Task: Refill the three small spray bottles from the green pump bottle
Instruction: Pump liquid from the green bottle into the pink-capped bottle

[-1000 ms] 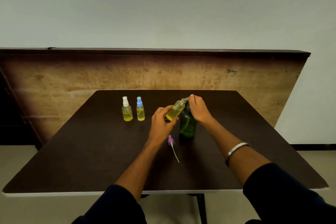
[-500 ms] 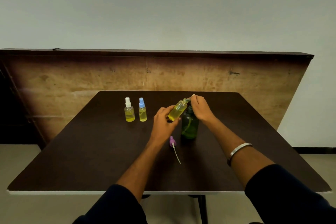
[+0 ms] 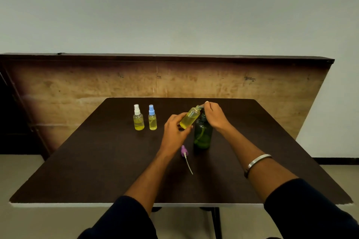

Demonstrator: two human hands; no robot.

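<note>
nearest, a purple spray cap with dip tube (image 3: 184, 153) lies loose on the table; the left hand (image 3: 174, 132) grips the tilted uncapped clear bottle (image 3: 190, 118) against the dark green pump bottle (image 3: 203, 135), the right hand (image 3: 214, 115) apparently pressing the pump; beyond, the white-capped bottle (image 3: 138, 118) and blue-capped bottle (image 3: 152, 118) look finished.

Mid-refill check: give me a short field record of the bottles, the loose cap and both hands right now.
open bottle: small clear bottle of yellow liquid, capless, tilted, neck at the pump spout
left hand: grips that bottle
right hand: on the pump head of the green pump bottle
loose cap: purple spray cap with dip tube, lying on the dark table
capped bottles: white-capped bottle, blue-capped bottle, upright, far left
</note>
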